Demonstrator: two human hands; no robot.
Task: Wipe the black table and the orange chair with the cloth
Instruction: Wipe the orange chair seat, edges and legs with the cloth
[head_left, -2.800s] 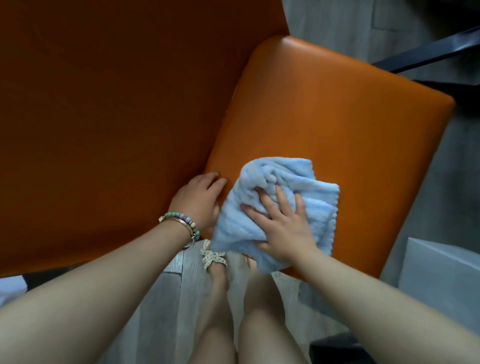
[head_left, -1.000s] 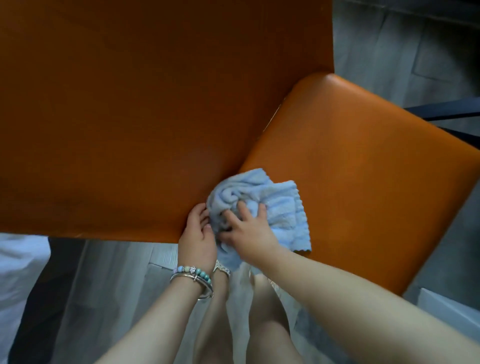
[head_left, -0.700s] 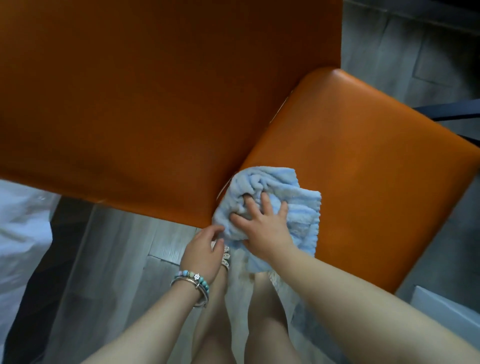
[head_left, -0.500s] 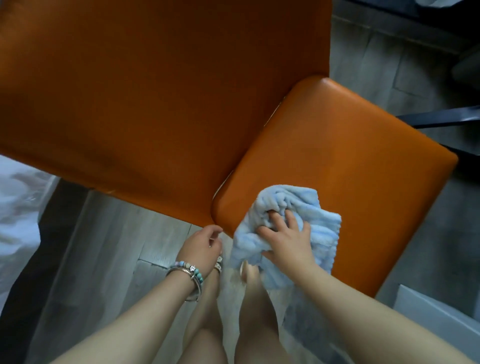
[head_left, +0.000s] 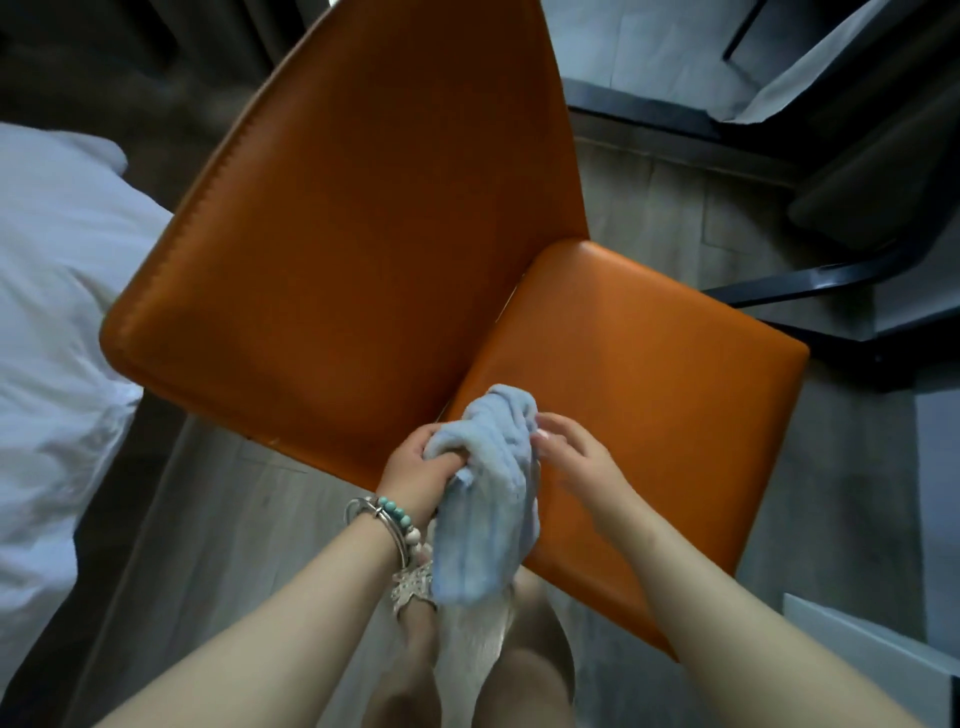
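Grey floorboards below: left grip clutches bunched pale-blue cloth over orange chair; right grip, slack, touches it.

The orange chair's seat lies open toward its far corner, hemmed on the left by the tall backrest, a black bar close past its far edge.

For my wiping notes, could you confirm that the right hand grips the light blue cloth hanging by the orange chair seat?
Not quite: the head view shows the left hand gripping the cloth, while the right hand is open beside it. The cloth does hang by the orange chair seat.
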